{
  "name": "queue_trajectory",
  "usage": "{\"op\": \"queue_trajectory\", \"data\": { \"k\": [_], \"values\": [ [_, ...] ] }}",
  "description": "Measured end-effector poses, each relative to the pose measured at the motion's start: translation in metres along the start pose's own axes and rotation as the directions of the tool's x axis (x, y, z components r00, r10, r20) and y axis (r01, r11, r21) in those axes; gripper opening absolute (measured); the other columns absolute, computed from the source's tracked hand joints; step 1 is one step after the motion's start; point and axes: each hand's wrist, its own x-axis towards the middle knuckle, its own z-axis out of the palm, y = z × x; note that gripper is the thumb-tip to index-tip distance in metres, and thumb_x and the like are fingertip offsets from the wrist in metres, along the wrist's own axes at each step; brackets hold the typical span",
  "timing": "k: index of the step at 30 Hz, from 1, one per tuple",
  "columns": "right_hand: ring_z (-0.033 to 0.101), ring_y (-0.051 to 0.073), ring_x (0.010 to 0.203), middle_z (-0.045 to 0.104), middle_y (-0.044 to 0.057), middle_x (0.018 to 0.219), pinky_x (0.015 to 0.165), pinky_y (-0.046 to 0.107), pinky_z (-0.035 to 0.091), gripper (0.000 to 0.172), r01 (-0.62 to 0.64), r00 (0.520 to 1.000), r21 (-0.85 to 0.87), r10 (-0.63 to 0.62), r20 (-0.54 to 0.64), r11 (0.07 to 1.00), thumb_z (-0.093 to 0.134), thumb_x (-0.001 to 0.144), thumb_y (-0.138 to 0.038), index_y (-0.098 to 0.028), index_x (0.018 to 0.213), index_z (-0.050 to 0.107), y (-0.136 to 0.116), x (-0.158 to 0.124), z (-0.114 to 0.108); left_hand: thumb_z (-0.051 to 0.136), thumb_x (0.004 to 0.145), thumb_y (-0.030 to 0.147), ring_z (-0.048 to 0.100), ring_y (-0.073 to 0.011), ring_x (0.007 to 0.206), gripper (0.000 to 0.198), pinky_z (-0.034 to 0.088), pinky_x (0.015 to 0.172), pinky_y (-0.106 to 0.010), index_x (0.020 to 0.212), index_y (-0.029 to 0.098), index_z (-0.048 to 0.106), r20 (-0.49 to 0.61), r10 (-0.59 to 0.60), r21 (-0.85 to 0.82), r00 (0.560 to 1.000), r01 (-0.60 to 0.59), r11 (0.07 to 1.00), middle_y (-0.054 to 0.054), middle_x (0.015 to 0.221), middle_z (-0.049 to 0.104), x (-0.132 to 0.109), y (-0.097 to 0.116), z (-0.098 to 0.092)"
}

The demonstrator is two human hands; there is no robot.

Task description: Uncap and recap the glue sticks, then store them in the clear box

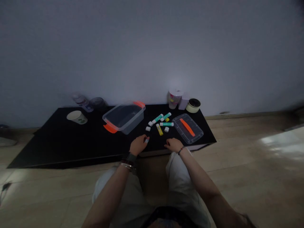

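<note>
My left hand (138, 145) is at the front edge of the black table, its fingers closed on a small whitish piece (147, 139), mostly hidden by the fingers. To its right, also at the edge, rests my right hand (174, 145); its fingers are bent, with a gap at the thumb and nothing seen in them. Beyond both hands lie several glue sticks, among them a green and white one (167, 124) and a yellow one (159, 129). Loose white caps (148, 129) and a small yellow cap (167, 120) are scattered around them.
A clear plastic box (133, 124) with orange latches stands left of the glue sticks; its lid (186, 134) lies at right. A paper cup (77, 117), a bottle (83, 102), a lidded cup (174, 99) and a cream round container (193, 106) stand farther out, before the wall.
</note>
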Motion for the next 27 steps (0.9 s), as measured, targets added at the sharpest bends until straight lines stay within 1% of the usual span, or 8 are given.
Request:
{"op": "queue_trajectory", "data": {
  "k": [4,11,15,18,20,21,25,27],
  "values": [
    [0.07,0.026,0.106,0.073,0.015,0.114,0.077,0.03,0.05,0.032,-0.045,0.999,-0.059,0.046,0.007,0.997,0.051,0.1,-0.042,-0.019,0.111,0.071,0.001,-0.002,-0.004,0.035,0.102,0.046,0.069,-0.0292,0.104,0.042,0.046,0.078,-0.032,0.101,0.019,0.066,0.168,-0.064,0.152,0.984,0.038,0.988,-0.015,0.108,0.073,0.001,0.006,0.003],
    [0.068,0.031,0.115,0.07,0.021,0.121,0.084,0.036,0.053,0.034,0.043,0.991,-0.133,-0.026,0.129,0.99,0.052,0.099,-0.038,-0.016,0.116,0.07,0.003,-0.022,-0.01,0.046,0.099,0.042,0.07,-0.0236,0.098,0.035,0.046,0.081,-0.028,0.094,0.018,0.071,0.381,0.062,0.057,0.922,-0.09,0.994,-0.01,0.105,0.076,-0.012,0.015,0.007],
    [0.072,0.025,0.098,0.075,0.012,0.099,0.08,0.029,0.051,0.027,0.215,0.926,-0.057,-0.185,0.328,0.975,0.067,0.091,-0.043,-0.017,0.096,0.072,-0.001,-0.042,-0.034,0.061,0.089,0.051,0.063,-0.0201,0.075,0.033,0.045,0.067,-0.027,0.082,0.021,0.071,0.622,0.226,-0.233,0.75,-0.098,0.967,-0.003,0.08,0.072,-0.036,0.026,-0.018],
    [0.065,0.015,0.072,0.068,0.003,0.077,0.067,0.025,0.048,0.048,0.355,0.737,0.397,-0.515,0.439,0.846,0.053,0.094,-0.064,-0.018,0.086,0.065,-0.006,-0.055,-0.078,0.064,0.085,0.059,0.051,-0.0181,0.062,0.041,0.04,0.058,-0.029,0.071,0.021,0.067,0.654,0.429,-0.587,0.624,0.06,0.807,-0.004,0.066,0.061,-0.043,0.039,-0.059],
    [0.056,0.013,0.063,0.06,0.001,0.07,0.062,0.025,0.046,0.066,0.364,0.642,0.725,-0.721,0.26,0.585,0.042,0.089,-0.08,-0.018,0.079,0.059,-0.01,-0.061,-0.114,0.057,0.089,0.062,0.044,-0.0166,0.056,0.049,0.038,0.055,-0.031,0.063,0.02,0.062,0.562,0.514,-0.752,0.648,0.142,0.643,-0.005,0.06,0.052,-0.039,0.048,-0.09],
    [0.049,0.011,0.058,0.054,0.0,0.064,0.059,0.025,0.043,0.073,0.381,0.644,0.816,-0.758,0.102,0.434,0.033,0.086,-0.087,-0.018,0.074,0.055,-0.011,-0.062,-0.132,0.049,0.092,0.065,0.041,-0.0156,0.054,0.056,0.037,0.053,-0.032,0.06,0.02,0.058,0.494,0.527,-0.824,0.691,0.179,0.537,-0.004,0.058,0.047,-0.033,0.052,-0.105],
    [0.031,0.01,0.047,0.031,-0.005,0.052,0.048,0.024,0.033,0.082,0.362,0.735,0.931,-0.604,-0.31,-0.037,-0.006,0.08,-0.091,-0.023,0.062,0.037,-0.006,-0.052,-0.187,0.016,0.093,0.079,0.036,-0.0137,0.047,0.073,0.033,0.047,-0.03,0.053,0.022,0.04,0.217,0.308,-0.976,0.926,0.199,0.091,0.0,0.052,0.03,0.001,0.062,-0.146],
    [0.025,0.009,0.045,0.024,-0.007,0.051,0.044,0.022,0.029,0.079,0.311,0.786,0.936,-0.511,-0.349,-0.162,-0.01,0.078,-0.09,-0.024,0.063,0.031,0.001,-0.034,-0.198,0.013,0.091,0.082,0.035,-0.0126,0.046,0.073,0.031,0.046,-0.029,0.054,0.023,0.036,0.123,0.218,-0.99,0.968,0.134,-0.035,0.001,0.052,0.027,0.02,0.065,-0.153]
  ]
}}
